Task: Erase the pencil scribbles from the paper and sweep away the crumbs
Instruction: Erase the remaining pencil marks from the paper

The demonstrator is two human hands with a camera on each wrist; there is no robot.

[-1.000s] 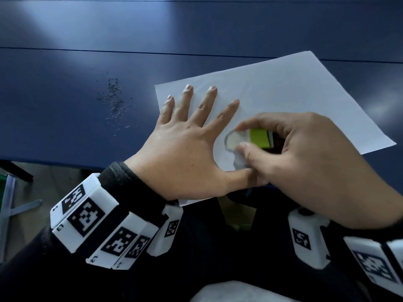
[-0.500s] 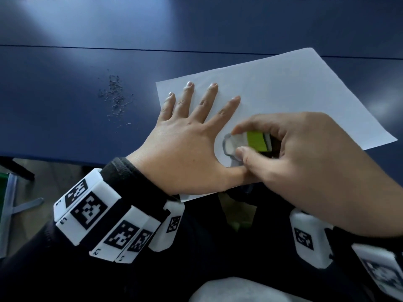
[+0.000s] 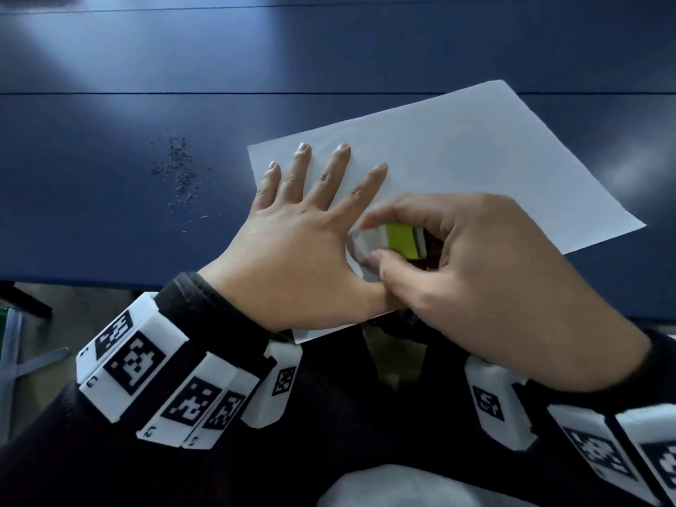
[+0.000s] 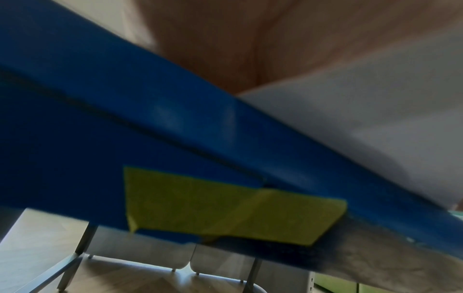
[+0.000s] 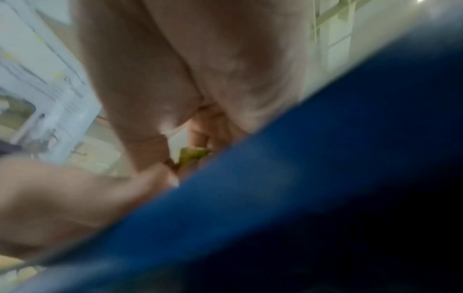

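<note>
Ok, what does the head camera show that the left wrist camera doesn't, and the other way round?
Only the head view shows the right hand pinching the white eraser with a green sleeve, the left hand's spread fingers, and the pile of dark eraser crumbs. Only the left wrist view shows the yellow tape patch stuck under the table's edge and the grey metal legs below. Both show the white paper sheet on the dark blue table.

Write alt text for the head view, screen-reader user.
A right hand pinches a white eraser with a green sleeve against a white paper, while the left hand lies flat on the sheet, fingers spread. Grey crumbs sit on the blue table left of the paper.
</note>
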